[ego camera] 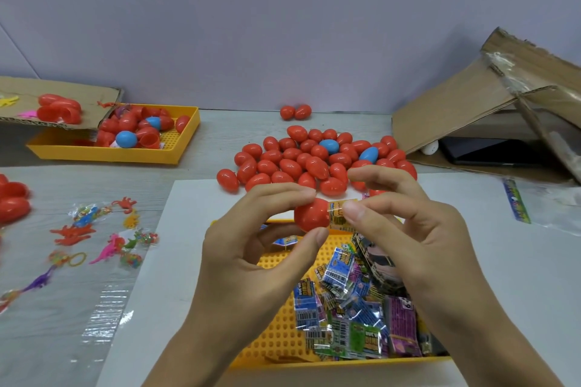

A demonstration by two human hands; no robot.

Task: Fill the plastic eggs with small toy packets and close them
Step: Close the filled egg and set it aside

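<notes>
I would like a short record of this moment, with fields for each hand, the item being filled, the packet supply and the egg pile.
left hand: left hand holds a red egg half between fingers and thumb
right hand: right hand pinches a yellow packet, which sticks out of the half
packet supply: loose packets in the near yellow tray
egg pile: closed eggs behind the hands, mostly red, two blue
far tray: second yellow tray at far left with eggs
</notes>
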